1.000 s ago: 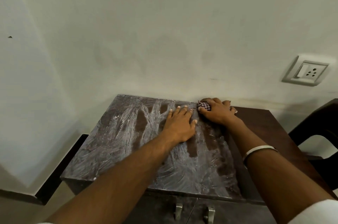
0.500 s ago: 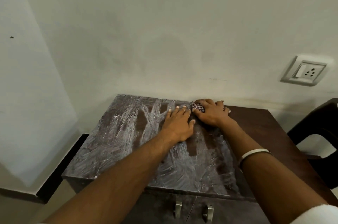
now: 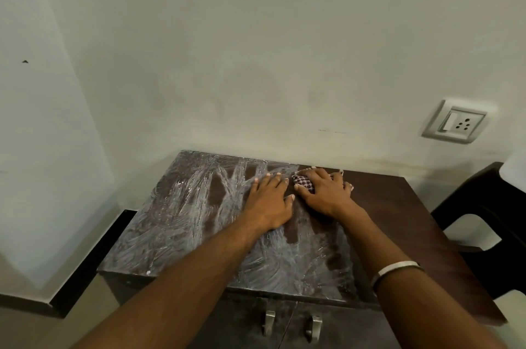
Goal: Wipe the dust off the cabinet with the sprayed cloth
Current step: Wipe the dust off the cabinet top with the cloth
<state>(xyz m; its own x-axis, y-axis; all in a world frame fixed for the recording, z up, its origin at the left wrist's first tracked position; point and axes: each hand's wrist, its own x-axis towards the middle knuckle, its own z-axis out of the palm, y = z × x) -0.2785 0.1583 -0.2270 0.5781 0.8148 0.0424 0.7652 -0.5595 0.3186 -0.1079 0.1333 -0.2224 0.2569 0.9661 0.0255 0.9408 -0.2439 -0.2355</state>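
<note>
From the head camera, the right hand (image 3: 324,193) lies palm down near the back edge of the cabinet (image 3: 182,223), close to the wall (image 3: 256,49), with its fingers curled over a bunched checked cloth (image 3: 303,181). Only a small dark-and-white patch of the cloth shows past the knuckles, so the hand is closed on it and pressing it to the top. The left hand (image 3: 269,202) rests flat just beside it, fingers together and stretched forward, holding nothing, its thumb almost touching the right hand. A pale bangle (image 3: 395,269) circles the right forearm.

The cabinet top is streaked with whitish smears over its left and middle part, while the right part is plain dark brown. Two metal door handles (image 3: 290,323) show on the front below the arms. A wall socket (image 3: 455,122) sits to the right, and a dark chair (image 3: 484,223) stands beside the cabinet.

Against the frame half a second earlier, both hands have slid a little to the left along the back edge, and the cloth patch looks slightly more exposed, though the picture is too soft to be sure. The smears look unchanged.

No writing or brand can be read anywhere.
</note>
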